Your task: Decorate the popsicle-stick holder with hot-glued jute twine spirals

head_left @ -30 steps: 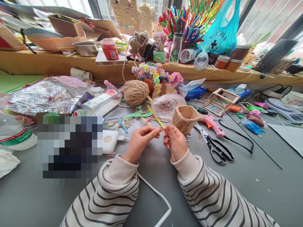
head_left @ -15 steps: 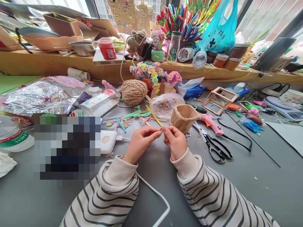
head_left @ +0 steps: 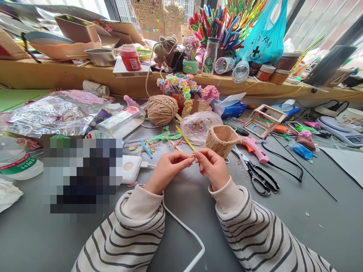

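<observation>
Jute-brown, the short twine piece (head_left: 193, 155) sits over the near middle of the grey table (head_left: 283, 219), pinched between the fingertips of the left hand (head_left: 167, 170) and right hand (head_left: 212, 168), both closed on it. It is likely light, limp and fray-prone, and best gripped close to its end.

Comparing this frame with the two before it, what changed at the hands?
Little. The right hand rolled slightly, its wrist swinging out to the right, while it stayed pinched on the twine bit. The left hand kept its pinch on the same bit and barely moved. Nothing was picked up or let go. The twine-wrapped cup, scissors and twine ball stayed put.
</observation>
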`<move>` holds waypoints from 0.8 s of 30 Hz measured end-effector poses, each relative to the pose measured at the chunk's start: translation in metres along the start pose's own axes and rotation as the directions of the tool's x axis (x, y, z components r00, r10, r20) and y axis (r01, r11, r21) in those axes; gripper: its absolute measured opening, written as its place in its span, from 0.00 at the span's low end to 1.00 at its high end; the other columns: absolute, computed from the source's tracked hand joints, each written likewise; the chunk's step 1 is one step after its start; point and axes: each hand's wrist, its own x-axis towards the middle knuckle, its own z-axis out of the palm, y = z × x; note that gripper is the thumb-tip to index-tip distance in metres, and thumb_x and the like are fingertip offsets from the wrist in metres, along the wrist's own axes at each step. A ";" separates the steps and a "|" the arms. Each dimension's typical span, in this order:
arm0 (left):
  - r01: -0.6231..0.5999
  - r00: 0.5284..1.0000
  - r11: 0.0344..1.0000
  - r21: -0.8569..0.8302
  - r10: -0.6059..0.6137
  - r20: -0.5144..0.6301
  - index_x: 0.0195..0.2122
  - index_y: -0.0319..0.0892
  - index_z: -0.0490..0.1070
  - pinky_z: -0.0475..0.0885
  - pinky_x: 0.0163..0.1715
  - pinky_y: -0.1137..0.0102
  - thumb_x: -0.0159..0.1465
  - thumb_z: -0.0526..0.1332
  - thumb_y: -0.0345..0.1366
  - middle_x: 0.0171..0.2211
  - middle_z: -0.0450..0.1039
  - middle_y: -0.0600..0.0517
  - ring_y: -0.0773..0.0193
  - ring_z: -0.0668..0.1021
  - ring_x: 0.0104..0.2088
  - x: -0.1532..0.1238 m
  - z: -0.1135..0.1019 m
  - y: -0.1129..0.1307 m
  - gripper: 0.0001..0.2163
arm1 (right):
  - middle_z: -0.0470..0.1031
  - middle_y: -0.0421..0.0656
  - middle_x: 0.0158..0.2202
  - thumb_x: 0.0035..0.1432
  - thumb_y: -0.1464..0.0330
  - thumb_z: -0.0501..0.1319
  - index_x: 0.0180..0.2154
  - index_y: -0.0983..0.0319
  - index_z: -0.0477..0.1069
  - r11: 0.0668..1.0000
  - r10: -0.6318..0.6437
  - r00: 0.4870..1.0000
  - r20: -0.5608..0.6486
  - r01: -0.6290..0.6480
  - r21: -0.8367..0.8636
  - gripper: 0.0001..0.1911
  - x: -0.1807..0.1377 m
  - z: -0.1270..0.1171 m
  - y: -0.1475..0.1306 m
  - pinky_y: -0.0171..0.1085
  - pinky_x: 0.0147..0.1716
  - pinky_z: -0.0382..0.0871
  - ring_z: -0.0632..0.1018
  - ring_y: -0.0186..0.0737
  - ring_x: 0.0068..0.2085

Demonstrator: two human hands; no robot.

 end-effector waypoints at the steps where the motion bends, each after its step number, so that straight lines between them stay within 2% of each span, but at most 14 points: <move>1: 0.010 1.000 1.000 0.008 -0.011 0.009 0.24 0.38 0.73 0.64 0.30 0.75 0.49 0.63 0.38 0.24 0.72 0.53 0.68 0.71 0.28 0.000 0.000 0.000 0.08 | 0.63 0.33 0.16 0.44 0.60 0.62 0.26 0.63 0.69 0.997 -0.036 0.999 0.001 0.036 -0.062 0.12 0.000 -0.001 -0.001 0.28 0.12 0.50 0.59 0.23 0.14; 4: 0.035 0.999 0.999 0.012 -0.035 0.019 0.25 0.39 0.73 0.64 0.30 0.75 0.49 0.63 0.38 0.25 0.72 0.53 0.69 0.71 0.28 0.000 0.000 0.001 0.08 | 0.62 0.34 0.16 0.45 0.62 0.62 0.24 0.63 0.69 0.977 -0.112 0.994 -0.018 0.107 -0.183 0.10 -0.001 -0.002 -0.001 0.28 0.14 0.51 0.59 0.24 0.16; 6: 0.052 0.999 0.999 0.008 -0.052 0.012 0.25 0.39 0.73 0.65 0.31 0.75 0.49 0.63 0.38 0.25 0.73 0.53 0.68 0.72 0.29 0.000 0.000 0.001 0.08 | 0.63 0.34 0.17 0.46 0.62 0.61 0.25 0.62 0.68 0.977 -0.122 0.992 -0.045 0.112 -0.183 0.10 -0.002 -0.001 0.001 0.29 0.14 0.51 0.60 0.24 0.16; 15: 0.082 0.997 0.997 -0.007 -0.082 -0.011 0.28 0.39 0.74 0.67 0.34 0.72 0.48 0.64 0.40 0.27 0.74 0.50 0.65 0.73 0.31 0.001 0.001 -0.003 0.10 | 0.61 0.33 0.15 0.45 0.61 0.61 0.25 0.63 0.67 0.998 0.000 0.994 -0.112 0.008 0.067 0.11 -0.004 0.010 0.008 0.29 0.15 0.52 0.59 0.24 0.16; 20: 0.051 0.998 0.998 -0.034 -0.052 -0.039 0.27 0.39 0.73 0.67 0.36 0.70 0.47 0.64 0.40 0.28 0.74 0.50 0.64 0.74 0.32 0.001 0.005 -0.005 0.10 | 0.60 0.33 0.14 0.43 0.60 0.62 0.24 0.63 0.68 0.994 0.015 0.989 -0.150 0.002 0.112 0.12 -0.004 0.012 0.009 0.28 0.15 0.52 0.59 0.25 0.17; 24: 0.041 0.998 0.999 -0.035 -0.042 -0.047 0.27 0.38 0.73 0.68 0.37 0.69 0.47 0.64 0.40 0.28 0.75 0.50 0.63 0.74 0.32 0.002 0.005 -0.005 0.10 | 0.59 0.32 0.13 0.42 0.60 0.62 0.24 0.64 0.68 0.985 0.049 0.990 -0.135 -0.026 0.169 0.13 -0.003 0.012 0.010 0.28 0.13 0.50 0.59 0.24 0.16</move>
